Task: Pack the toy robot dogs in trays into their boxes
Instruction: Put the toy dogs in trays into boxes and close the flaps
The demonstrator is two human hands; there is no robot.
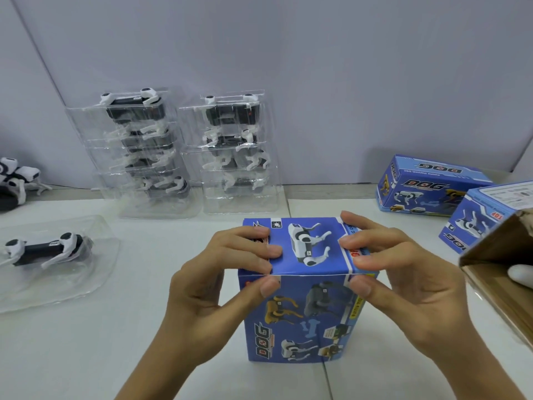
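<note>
A blue toy-dog box (302, 316) stands upright on the white table in front of me, its top flap down. My left hand (219, 284) pinches the top left edge, fingers on the lid and thumb on the front face. My right hand (398, 272) pinches the top right edge the same way. A white and black robot dog in a clear tray (49, 252) lies on the table at the left. Two stacks of clear trays with dogs, the left stack (141, 151) and the right stack (236, 148), stand at the back.
A closed blue box (427, 186) lies at the back right. An open blue box (499, 223) lies on its side at the right edge, with something white inside. Loose robot dogs (17, 180) sit at the far left. A grey wall is behind.
</note>
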